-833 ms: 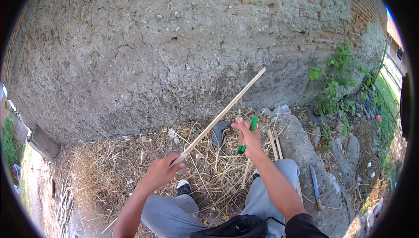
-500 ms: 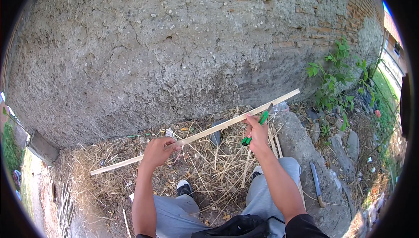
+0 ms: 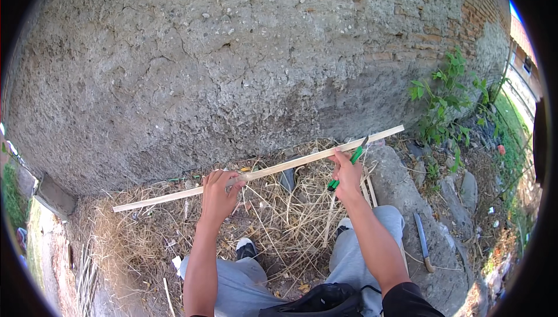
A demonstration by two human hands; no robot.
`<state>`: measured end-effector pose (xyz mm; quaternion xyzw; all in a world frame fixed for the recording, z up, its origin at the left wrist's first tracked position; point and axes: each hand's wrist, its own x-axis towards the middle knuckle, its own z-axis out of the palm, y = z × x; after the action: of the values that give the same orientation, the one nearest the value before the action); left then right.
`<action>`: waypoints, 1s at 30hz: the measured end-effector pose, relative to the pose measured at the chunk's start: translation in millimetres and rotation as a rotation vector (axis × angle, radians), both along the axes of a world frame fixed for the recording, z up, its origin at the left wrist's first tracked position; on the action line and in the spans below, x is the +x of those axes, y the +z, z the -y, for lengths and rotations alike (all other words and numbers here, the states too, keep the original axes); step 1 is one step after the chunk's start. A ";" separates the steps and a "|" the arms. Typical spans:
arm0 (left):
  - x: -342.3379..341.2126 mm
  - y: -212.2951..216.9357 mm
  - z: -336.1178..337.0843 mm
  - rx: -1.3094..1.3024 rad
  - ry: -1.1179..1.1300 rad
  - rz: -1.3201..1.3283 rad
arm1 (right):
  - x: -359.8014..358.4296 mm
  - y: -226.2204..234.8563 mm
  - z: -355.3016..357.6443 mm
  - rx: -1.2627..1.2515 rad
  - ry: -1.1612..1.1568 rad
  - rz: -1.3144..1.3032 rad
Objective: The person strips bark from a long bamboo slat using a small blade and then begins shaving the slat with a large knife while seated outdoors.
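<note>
A long, pale bamboo strip [image 3: 285,167] stretches across in front of me, its right end higher and farther off than its left. My left hand [image 3: 220,194] grips it left of the middle, fingers over the far side and thumb on the near side. Closed around a green utility knife [image 3: 357,154] is my right hand [image 3: 347,178], its fingers also pinching the strip right of the middle. The knife's dark blade points up to the right and overlaps the strip; whether it touches cannot be seen.
A rough grey wall [image 3: 232,73] rises just beyond the strip. Straw-like shavings [image 3: 290,212] litter the ground around my shoes. On the stone slab [image 3: 398,186] at right lies a long-bladed knife [image 3: 421,238]. A leafy plant [image 3: 444,99] grows by the wall; thin sticks [image 3: 87,279] lie lower left.
The strip's left end has risen and moved left, leaving the strip less steep. My left hand has moved slightly right and up, its fingers now over the strip. My right hand keeps hold.
</note>
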<state>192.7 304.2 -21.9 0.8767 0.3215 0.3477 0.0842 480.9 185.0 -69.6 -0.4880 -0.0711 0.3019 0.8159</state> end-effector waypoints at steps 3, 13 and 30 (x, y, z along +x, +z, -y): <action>-0.8 -2.8 1.8 -0.012 -0.003 0.014 | -0.8 -0.4 -0.9 -0.001 -0.005 0.004; -2.0 -2.7 0.8 0.087 -0.018 0.058 | -4.3 11.0 -0.3 0.032 0.018 0.022; 2.1 -2.5 7.1 0.109 -0.082 0.015 | 3.1 6.2 2.4 0.088 -0.007 -0.004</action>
<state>194.8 297.1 -24.4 0.8897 0.2655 0.3675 0.0530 483.9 182.6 -63.4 -0.4514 -0.0811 0.2966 0.8377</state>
